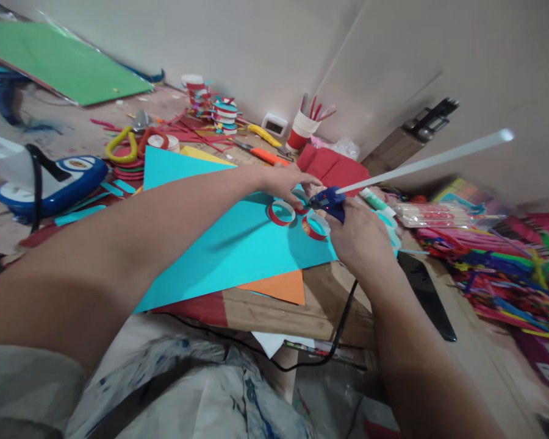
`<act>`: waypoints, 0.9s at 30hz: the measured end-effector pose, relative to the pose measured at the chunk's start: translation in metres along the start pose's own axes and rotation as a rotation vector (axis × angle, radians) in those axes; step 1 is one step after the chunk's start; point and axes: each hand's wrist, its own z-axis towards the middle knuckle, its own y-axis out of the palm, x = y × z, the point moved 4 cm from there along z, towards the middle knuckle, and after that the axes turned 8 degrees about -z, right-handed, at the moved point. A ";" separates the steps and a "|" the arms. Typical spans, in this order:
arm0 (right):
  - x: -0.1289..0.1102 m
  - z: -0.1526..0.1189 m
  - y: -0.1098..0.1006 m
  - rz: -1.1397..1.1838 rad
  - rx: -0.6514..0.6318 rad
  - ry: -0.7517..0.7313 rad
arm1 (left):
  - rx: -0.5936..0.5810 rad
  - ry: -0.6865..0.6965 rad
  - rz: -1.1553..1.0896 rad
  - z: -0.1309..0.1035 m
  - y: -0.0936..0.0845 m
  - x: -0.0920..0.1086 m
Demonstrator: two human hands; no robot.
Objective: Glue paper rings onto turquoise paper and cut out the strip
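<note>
My right hand [359, 228] is wrapped round a blue glue gun [329, 201]. A long white glue stick [425, 163] juts from its back end, up and to the right. Beside the nozzle, my left hand [286, 183] has its fingers bent down over small paper rings; whether it grips one is hidden. One red and white ring [281, 213] stands just below my left fingers, and another ring with a gold mark [315, 227] sits under the glue gun. Both rest on a turquoise sheet [219, 244].
Orange paper [279, 286] lies under the turquoise sheet. Behind are an orange cutter [268, 156], a red cup of pens [302, 129] and red paper [332, 167]. A black phone [427, 296] lies right; a black cable [345, 317] hangs over the table's front edge.
</note>
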 end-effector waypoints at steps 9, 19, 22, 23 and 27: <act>-0.001 0.002 -0.001 0.015 0.005 -0.033 | 0.009 0.005 0.013 0.000 -0.001 0.001; 0.000 0.005 0.006 0.001 0.020 -0.018 | 0.006 -0.004 0.016 0.002 0.000 -0.002; -0.001 0.005 0.006 -0.001 0.018 -0.025 | 0.004 0.002 -0.004 0.003 0.000 -0.004; -0.001 0.004 0.004 0.001 0.016 -0.030 | 0.002 0.004 -0.012 0.003 0.000 -0.004; -0.001 -0.002 -0.004 -0.014 -0.011 -0.019 | -0.015 0.008 -0.036 0.001 0.000 -0.002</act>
